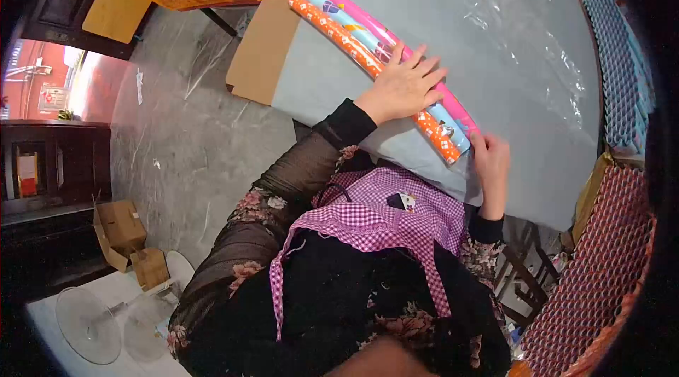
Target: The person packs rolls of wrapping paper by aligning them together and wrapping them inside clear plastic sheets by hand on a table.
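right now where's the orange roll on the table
In the head view, the orange roll lies slanting on the grey table, on the near, left side of the blue roll, under the left hand.

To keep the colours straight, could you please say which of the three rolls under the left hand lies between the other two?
The light blue roll, with the orange roll nearer the body and the pink roll beyond it.

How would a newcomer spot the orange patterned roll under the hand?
On the grey tabletop, three slim cylindrical rolls lie side by side under the left hand. The orange one with white motifs lies nearest the purple-checked apron; pale-blue and pink rolls lie beyond.
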`<state>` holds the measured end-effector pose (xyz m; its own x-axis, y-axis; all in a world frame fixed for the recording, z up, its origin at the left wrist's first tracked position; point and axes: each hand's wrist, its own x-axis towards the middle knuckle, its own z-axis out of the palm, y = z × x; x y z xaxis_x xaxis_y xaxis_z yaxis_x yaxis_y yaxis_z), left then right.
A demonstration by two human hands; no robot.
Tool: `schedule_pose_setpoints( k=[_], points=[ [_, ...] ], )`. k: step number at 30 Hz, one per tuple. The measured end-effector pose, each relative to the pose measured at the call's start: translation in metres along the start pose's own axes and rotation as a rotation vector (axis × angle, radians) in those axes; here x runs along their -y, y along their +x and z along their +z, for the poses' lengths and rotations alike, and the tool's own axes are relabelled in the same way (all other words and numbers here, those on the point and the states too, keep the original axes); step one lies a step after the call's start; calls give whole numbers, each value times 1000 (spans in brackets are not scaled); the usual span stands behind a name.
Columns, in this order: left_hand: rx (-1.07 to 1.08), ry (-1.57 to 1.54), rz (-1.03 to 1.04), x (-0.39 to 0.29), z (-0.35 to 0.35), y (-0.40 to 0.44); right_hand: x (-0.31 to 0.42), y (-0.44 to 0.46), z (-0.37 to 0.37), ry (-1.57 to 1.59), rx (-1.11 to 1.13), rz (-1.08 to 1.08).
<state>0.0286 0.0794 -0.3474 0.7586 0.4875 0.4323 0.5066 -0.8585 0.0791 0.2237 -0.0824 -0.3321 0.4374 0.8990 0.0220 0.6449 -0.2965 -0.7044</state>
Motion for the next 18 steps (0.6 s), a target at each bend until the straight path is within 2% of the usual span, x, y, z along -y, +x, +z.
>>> schedule_pose_setpoints(
  k=[1,5,7,8,10,13,14,18],
  points=[
    [-6,-20,-10,0,-1,0,3,0,-3,-160,-31,-125],
    [4,-5,3,1,-2,1,35,2,-17,-117,-148,-79],
    [-7,-8,10,1,-1,1,42,17,-11,-67,-267,-449],
    [-18,-6,13,2,0,1,44,22,-2,-71,-268,-449],
    [-32,-11,14,1,-2,1,48,29,23,-149,-187,-619],
    [-49,10,12,1,-4,0,48,20,50,-269,-54,-629],
    [-20,8,4,0,-5,0,61,12,45,-246,76,-497],
    [16,-2,-19,-2,-11,-1,40,1,45,-442,-8,-635]
  ],
)
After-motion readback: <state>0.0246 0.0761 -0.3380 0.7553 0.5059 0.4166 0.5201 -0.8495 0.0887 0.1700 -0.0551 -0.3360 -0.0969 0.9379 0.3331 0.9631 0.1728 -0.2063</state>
